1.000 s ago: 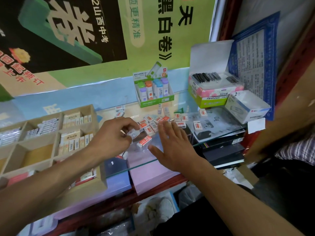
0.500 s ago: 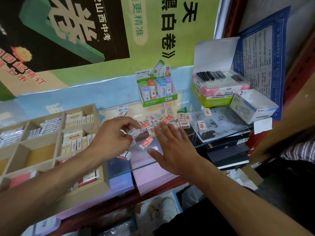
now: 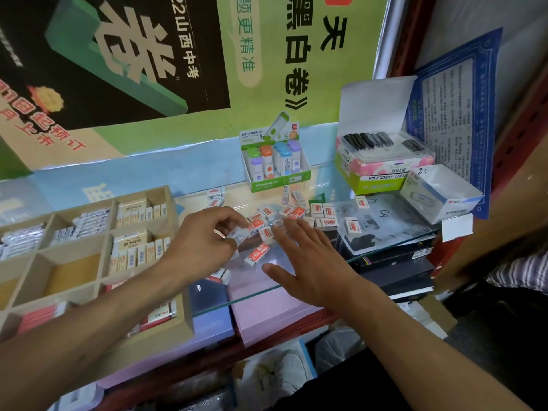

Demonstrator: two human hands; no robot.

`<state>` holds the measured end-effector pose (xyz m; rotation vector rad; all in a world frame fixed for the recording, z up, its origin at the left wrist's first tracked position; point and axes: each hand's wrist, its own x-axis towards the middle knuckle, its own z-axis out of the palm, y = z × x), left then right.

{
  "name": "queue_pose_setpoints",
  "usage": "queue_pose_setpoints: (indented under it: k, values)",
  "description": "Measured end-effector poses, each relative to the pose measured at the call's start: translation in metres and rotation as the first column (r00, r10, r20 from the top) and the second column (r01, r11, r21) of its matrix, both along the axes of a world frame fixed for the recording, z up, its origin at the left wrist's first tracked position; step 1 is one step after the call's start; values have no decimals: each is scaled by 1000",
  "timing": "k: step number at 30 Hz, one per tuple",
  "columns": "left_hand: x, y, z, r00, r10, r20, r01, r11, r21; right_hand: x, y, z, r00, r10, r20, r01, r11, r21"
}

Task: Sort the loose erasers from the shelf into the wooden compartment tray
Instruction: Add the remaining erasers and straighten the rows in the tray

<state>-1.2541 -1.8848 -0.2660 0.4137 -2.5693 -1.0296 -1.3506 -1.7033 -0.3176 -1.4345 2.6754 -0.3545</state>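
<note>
We see both of our forearms bare right down to the wrists, with no sleeve, watch or band on either. Our left hand [image 3: 204,235] carries no ring or glove on its fingers. Our right hand [image 3: 308,259] is just as bare, its nails short and plain at the fingertips. Behind the fingers, each wrist runs straight into an uncovered arm.

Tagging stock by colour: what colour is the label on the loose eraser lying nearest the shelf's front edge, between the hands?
Orange-red label on a white eraser; head view.
</note>
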Motion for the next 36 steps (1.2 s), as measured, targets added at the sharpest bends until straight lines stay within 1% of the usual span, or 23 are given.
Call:
queue_pose_setpoints:
  k: [2,4,5,7,9,12,15,19,22,26,32,36]
  values:
    - [0,-1,0,1000,-3,4,3,1000,8,-9,-3,7,999,-47,24,49,997,-58]
    - [0,-3,1,1000,6,-2,-6,1000,17,-28,-13,15,992,-129,12,129,981,-143]
    - [0,-3,1,1000,10,0,-10,1000,14,-40,-20,18,984,-178,15,177,968,-180]
    - [-1,-4,1,1000,16,5,-16,1000,4,-62,-36,26,951,-301,72,310,924,-224]
    - [-2,-5,1,1000,20,2,-20,1000,7,-78,-49,33,918,-388,84,397,891,-219]
    - [-4,-8,1,1000,13,-17,-13,1000,11,-94,-60,34,893,-445,72,450,875,-180]
    - [-6,-12,1,999,20,-34,-19,1000,14,-103,-62,33,877,-458,143,479,852,-212]
    - [-9,-14,-3,999,24,-22,-23,999,23,-105,-64,39,871,-424,248,475,857,-201]
    - [-10,-16,-5,1000,17,-16,-17,1000,25,-106,-69,39,864,-431,259,480,861,-168]
    - [-10,-19,-4,999,27,-20,-26,999,46,-116,-68,37,838,-410,360,510,823,-249]
    - [-10,-19,-4,999,32,-1,-32,998,51,-123,-61,35,851,-379,363,479,843,-244]
    - [-9,-17,-4,1000,22,-6,-22,998,59,-121,-65,29,871,-362,333,454,853,-259]
